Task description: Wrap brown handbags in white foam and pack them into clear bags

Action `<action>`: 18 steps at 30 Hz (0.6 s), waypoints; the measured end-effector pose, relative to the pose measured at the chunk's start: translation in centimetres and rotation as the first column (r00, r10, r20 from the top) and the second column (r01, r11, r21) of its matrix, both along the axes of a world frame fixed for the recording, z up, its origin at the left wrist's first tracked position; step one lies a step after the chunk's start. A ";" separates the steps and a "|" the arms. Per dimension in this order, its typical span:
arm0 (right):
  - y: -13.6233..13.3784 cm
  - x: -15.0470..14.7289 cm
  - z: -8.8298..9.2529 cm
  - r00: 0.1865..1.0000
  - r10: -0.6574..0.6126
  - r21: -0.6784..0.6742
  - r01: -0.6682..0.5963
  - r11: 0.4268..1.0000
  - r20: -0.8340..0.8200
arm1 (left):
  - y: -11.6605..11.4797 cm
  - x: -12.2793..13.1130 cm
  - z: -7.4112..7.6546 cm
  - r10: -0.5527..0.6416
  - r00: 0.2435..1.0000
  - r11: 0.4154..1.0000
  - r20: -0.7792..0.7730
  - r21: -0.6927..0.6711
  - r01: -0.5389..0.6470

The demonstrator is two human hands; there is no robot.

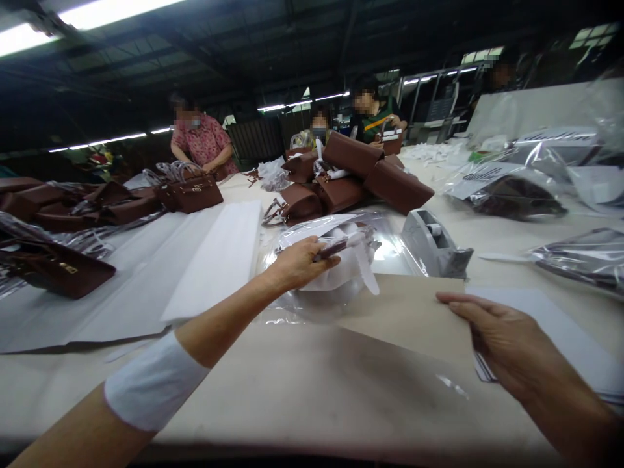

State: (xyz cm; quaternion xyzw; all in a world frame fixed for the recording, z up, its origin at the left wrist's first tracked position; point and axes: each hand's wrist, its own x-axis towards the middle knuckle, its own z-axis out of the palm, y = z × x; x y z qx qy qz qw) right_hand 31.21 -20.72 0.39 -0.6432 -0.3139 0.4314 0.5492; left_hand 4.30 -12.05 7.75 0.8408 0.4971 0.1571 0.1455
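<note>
In the middle of the table my left hand (305, 263) is closed around a dark brown strap (336, 249) partly wrapped in white material. A white strip (366, 270) hangs from it. Beneath lies a clear plastic bag (297, 302), crumpled, with white sheeting inside. On the right, my right hand (502, 331) grips the edge of a beige cardboard sheet (414, 312), thumb and fingers on either side. The sheet slants across the table, its left end against the plastic. A stack of white sheets (546, 325) lies behind this hand, partly covered by it.
A grey tape dispenser (431, 244) stands behind the cardboard. Brown handbags (351, 175) are heaped beyond it, with more handbags (73, 266) at left. White foam sheets (214, 260) lie left of my arm. Plastic-wrapped bags (507, 188) sit at right. Several people work across the table.
</note>
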 end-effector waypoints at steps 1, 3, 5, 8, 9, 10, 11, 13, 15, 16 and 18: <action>0.2 -0.9 -0.6 0.993 -0.031 -0.007 0.031 1.000 -0.113 | -0.1 0.0 0.0 -0.002 1.000 1.000 -0.002 -0.001 0.002; 0.7 -2.7 -1.9 0.973 -0.046 0.007 0.048 0.999 -0.227 | -0.2 0.1 0.2 0.002 1.000 1.000 -0.003 -0.005 -0.002; 1.5 -4.9 -3.5 0.970 -0.005 0.059 0.020 0.998 -0.245 | -0.3 0.2 0.3 0.015 1.000 1.000 0.010 -0.007 -0.015; 3.2 -8.7 -5.8 0.966 0.047 0.137 -0.012 0.990 -0.254 | -0.3 0.3 0.5 0.034 0.999 0.999 0.032 -0.009 -0.034; 3.8 -10.1 -6.3 0.970 0.057 0.161 -0.018 0.987 -0.238 | -0.3 0.3 0.5 0.036 0.999 0.999 0.034 -0.009 -0.036; 4.3 -11.3 -6.7 0.975 0.068 0.183 -0.029 0.983 -0.212 | -0.2 0.3 0.5 0.035 0.999 0.999 0.032 -0.011 -0.035; 4.8 -12.2 -6.8 0.981 0.087 0.202 -0.051 0.978 -0.174 | -0.1 0.3 0.5 0.034 0.999 0.999 0.030 -0.012 -0.034; 5.2 -13.3 -6.7 0.986 0.156 0.230 -0.137 0.963 -0.066 | 0.3 0.2 0.4 0.037 0.999 0.999 0.028 -0.011 -0.037; 4.9 -13.0 -6.4 0.968 0.244 0.235 -0.249 0.940 0.049 | 0.8 -0.1 0.3 0.056 0.998 0.998 0.042 -0.013 -0.055; 4.6 -12.4 -6.3 0.946 0.301 0.233 -0.322 0.918 0.121 | 1.1 -0.2 0.3 0.068 0.996 0.998 0.053 -0.017 -0.068; 4.0 -10.6 -6.5 0.817 0.415 0.227 -0.528 0.818 0.401 | 1.7 -0.6 0.2 0.090 0.993 0.996 0.078 -0.032 -0.088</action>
